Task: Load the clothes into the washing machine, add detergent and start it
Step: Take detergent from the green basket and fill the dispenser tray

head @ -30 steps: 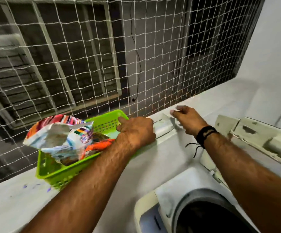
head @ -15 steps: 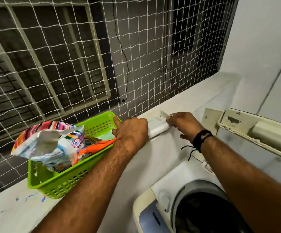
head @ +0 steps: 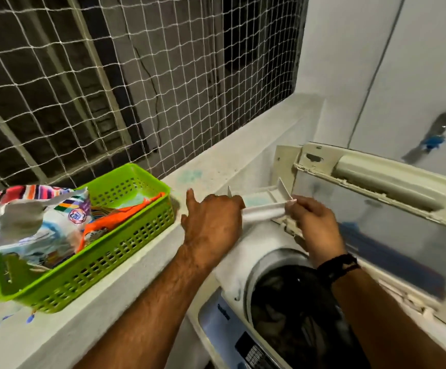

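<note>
Two hands hold a white detergent drawer [head: 263, 211] over the far corner of the washing machine [head: 245, 265], whose lid [head: 381, 193] stands open with dark clothes [head: 291, 310] inside. The left hand [head: 212, 225] grips its left end with closed fingers, and the right hand [head: 315, 227] pinches its right end. A green basket [head: 88, 259] with detergent bags [head: 30, 222] sits on the ledge [head: 64, 334] at the left.

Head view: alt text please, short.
Both hands, left hand and right hand, hold a white detergent drawer above an open top-load washer with dark clothes inside; a green basket of detergent packets sits left on the ledge.
</note>
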